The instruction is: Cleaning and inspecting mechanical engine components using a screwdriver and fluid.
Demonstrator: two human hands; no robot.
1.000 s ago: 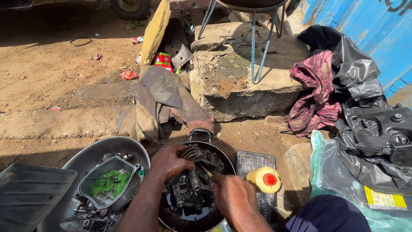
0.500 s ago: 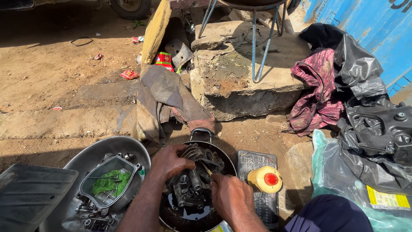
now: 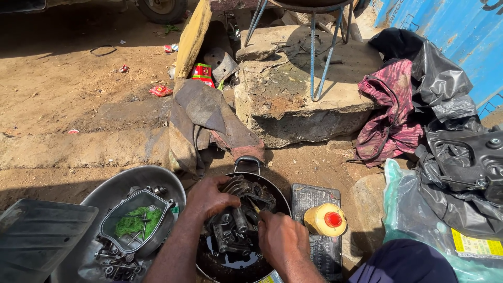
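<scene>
A round black pan (image 3: 272,184) with dark oily liquid sits on the dirt at the bottom centre. Inside it lies a greasy metal engine part (image 3: 236,225). My left hand (image 3: 209,196) grips the part's upper left side. My right hand (image 3: 280,238) is closed around a thin tool whose tip touches the part near its middle; the tool is mostly hidden by my fingers.
A grey metal basin (image 3: 112,186) at the left holds a smaller tray with green cloth (image 3: 137,220) and several bolts. A yellow bottle with a red cap (image 3: 326,220) lies on a dark tray to the right. Rags, a concrete block (image 3: 298,99) and black plastic parts (image 3: 471,157) surround the spot.
Both hands stay on the engine part in the pan with only slight shifts. The view has barely moved.
</scene>
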